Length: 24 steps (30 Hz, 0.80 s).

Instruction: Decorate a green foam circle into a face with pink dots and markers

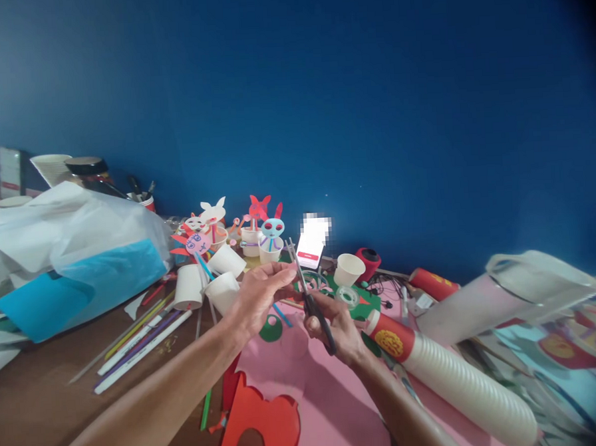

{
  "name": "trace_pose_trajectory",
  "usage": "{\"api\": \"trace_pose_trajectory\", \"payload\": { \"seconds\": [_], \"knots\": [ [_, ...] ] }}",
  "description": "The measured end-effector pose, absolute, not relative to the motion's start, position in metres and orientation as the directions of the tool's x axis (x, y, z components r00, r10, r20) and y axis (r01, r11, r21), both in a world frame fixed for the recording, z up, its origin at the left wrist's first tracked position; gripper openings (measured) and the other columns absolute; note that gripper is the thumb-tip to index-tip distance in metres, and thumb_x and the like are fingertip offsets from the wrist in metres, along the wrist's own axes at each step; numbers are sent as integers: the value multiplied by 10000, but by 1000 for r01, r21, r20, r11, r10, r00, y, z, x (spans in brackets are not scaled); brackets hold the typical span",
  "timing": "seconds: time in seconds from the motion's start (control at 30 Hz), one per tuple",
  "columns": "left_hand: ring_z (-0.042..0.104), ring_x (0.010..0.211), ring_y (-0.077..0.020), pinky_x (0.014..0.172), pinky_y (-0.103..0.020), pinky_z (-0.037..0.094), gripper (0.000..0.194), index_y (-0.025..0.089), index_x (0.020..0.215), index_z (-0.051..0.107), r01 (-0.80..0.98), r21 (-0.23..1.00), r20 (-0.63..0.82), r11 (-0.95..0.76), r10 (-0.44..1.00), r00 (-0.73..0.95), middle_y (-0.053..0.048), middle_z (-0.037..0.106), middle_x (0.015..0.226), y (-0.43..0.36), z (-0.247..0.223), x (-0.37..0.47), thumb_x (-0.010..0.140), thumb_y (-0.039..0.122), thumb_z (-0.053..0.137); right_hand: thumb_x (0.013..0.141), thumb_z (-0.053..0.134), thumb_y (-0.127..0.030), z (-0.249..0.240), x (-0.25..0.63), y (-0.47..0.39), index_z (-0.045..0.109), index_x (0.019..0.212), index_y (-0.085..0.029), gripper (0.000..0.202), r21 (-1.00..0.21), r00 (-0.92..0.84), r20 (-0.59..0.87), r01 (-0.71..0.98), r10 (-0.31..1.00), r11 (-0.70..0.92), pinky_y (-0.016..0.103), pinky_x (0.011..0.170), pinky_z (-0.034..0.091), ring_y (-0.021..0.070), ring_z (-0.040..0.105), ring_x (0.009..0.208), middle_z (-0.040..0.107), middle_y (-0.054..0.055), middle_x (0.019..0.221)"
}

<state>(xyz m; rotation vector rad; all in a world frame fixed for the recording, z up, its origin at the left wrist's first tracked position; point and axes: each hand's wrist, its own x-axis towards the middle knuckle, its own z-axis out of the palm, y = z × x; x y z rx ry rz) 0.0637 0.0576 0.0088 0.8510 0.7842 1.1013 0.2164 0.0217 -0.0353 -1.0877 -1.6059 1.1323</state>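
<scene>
Black-handled scissors (313, 309) point up and away, gripped by my right hand (336, 324), with their blades slightly apart. Close beside the blades, my left hand (264, 292) is pinched together at the fingertips; whatever it holds is too small to make out. Both hands are above pink paper (280, 360). A green paper disc (271, 329) with a hole lies on that paper below my left hand. Nearer to me is a red-orange cut sheet (276, 420). Behind the blades stands a lit phone (311, 242).
Paper cups (187, 287) and paper animal figures (272, 228) stand back left. Colored sticks (139, 341) and a plastic bag (112, 219) are at left. Right of my hands lie a tape roll (346, 297), a white cup (349, 269) and a long cup stack (466, 380).
</scene>
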Motion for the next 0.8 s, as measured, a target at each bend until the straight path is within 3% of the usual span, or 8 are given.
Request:
{"api": "trace_pose_trajectory", "payload": {
  "seconds": [0.37, 0.8],
  "knots": [
    [560, 507, -107, 555, -263, 482, 115, 117, 608, 547, -430, 870, -136, 240, 956, 259, 9, 575, 558, 60, 10, 62, 611, 167, 651, 690, 583, -461, -33, 215, 21, 568, 794, -170, 309, -965, -270, 179, 141, 946, 223, 223, 493, 346, 112, 412, 546, 480, -15, 596],
    [536, 499, -108, 571, -302, 488, 79, 121, 625, 552, -401, 885, -134, 238, 953, 270, 6, 584, 562, 63, 8, 60, 601, 158, 618, 659, 605, -516, -33, 214, 19, 603, 915, -154, 443, -982, -283, 130, 96, 950, 163, 211, 449, 336, 99, 388, 512, 452, -23, 578]
  ]
}}
